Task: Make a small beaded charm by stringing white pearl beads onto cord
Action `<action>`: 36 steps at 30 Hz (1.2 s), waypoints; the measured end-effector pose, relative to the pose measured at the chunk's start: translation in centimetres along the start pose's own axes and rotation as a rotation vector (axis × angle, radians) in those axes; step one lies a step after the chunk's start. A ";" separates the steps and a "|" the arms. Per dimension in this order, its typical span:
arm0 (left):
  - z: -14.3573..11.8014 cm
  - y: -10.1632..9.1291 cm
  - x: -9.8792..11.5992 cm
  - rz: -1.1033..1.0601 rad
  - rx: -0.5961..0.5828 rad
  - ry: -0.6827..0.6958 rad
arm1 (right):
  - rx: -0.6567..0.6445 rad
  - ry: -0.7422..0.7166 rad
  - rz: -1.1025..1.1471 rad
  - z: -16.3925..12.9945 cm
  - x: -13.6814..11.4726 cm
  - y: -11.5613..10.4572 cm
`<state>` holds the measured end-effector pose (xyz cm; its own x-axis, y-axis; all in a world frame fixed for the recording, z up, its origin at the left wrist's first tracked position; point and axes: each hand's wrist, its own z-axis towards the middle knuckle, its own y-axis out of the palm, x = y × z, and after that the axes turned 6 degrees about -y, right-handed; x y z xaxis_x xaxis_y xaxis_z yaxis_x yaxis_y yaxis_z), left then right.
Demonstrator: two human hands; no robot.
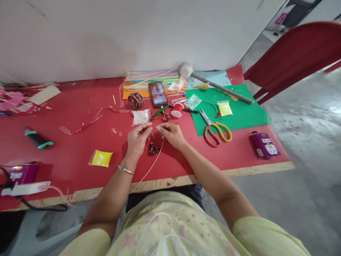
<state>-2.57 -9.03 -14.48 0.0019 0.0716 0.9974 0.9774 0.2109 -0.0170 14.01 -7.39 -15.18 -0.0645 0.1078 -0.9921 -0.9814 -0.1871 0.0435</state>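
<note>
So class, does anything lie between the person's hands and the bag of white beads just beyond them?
Nothing visible does. The left hand and right hand pinch a thin pink cord; the bag of white beads lies just beyond.

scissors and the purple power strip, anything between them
Nothing: between the scissors and the power strip the head view shows bare red table.

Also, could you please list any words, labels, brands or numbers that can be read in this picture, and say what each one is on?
No text can be read.
Purple box by the table's right edge: pale panels on its face, any print too small to read.
Purple box at the left edge: a pale label, illegible.
Phone near the wall: blurred, nothing readable.
Bags of beads, scissors and red spool: no lettering visible.
</note>
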 end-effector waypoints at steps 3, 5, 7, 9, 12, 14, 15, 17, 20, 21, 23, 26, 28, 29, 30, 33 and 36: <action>0.1 -0.4 0.0 0.058 -0.044 0.051 | -0.061 -0.044 -0.084 -0.2 -0.5 -0.1; 0.1 -0.7 -0.1 0.145 -0.063 0.110 | -0.096 -0.057 -0.105 -0.2 -0.7 -0.1; 0.1 -0.8 -0.1 0.251 -0.060 0.190 | -0.130 -0.079 -0.133 -0.3 -0.8 -0.1; 0.0 -0.8 0.0 0.336 -0.052 0.263 | -0.139 -0.129 -0.178 -0.3 -0.8 -0.2; -0.1 -0.6 0.0 0.377 -0.066 0.296 | -0.122 -0.214 -0.240 -0.4 -0.7 -0.3; 0.0 -0.5 -0.2 0.358 -0.082 0.259 | -0.111 -0.277 -0.290 -0.3 -0.4 -0.4; 0.0 -0.4 -0.4 0.336 -0.087 0.232 | -0.109 -0.313 -0.318 -0.3 -0.3 -0.5; 0.1 -0.4 -0.9 0.288 -0.091 0.178 | -0.107 -0.378 -0.365 -0.2 -0.1 -0.6; 0.2 -0.4 -1.4 0.245 -0.084 0.127 | -0.104 -0.413 -0.418 -0.1 0.2 -0.8; 0.2 -0.4 -1.5 0.233 -0.081 0.114 | -0.104 -0.416 -0.438 -0.2 0.2 -0.9; 0.2 -0.3 -1.5 0.196 -0.068 0.083 | -0.107 -0.426 -0.472 -0.3 0.1 -0.9; 0.1 -0.1 -1.2 0.152 -0.045 0.054 | -0.061 -0.418 -0.463 -0.4 -0.3 -0.8; 0.0 0.0 -0.9 0.164 -0.047 0.072 | -0.014 -0.401 -0.420 -0.4 -0.6 -0.8; -0.1 0.0 -0.8 0.179 -0.055 0.095 | 0.003 -0.393 -0.395 -0.4 -0.8 -0.8; -0.1 0.1 -0.7 0.197 -0.066 0.121 | 0.015 -0.388 -0.371 -0.4 -0.9 -0.8; -0.2 0.1 -0.7 0.239 -0.103 0.182 | 0.042 -0.377 -0.321 -0.3 -1.1 -0.8; -0.2 0.1 -0.9 0.263 -0.126 0.201 | 0.070 -0.375 -0.315 -0.4 -1.1 -0.7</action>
<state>-2.38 -9.27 -15.32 0.2865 -0.0887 0.9540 0.9562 0.0881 -0.2790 14.86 -7.72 -14.18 0.1890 0.4949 -0.8482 -0.9727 -0.0244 -0.2309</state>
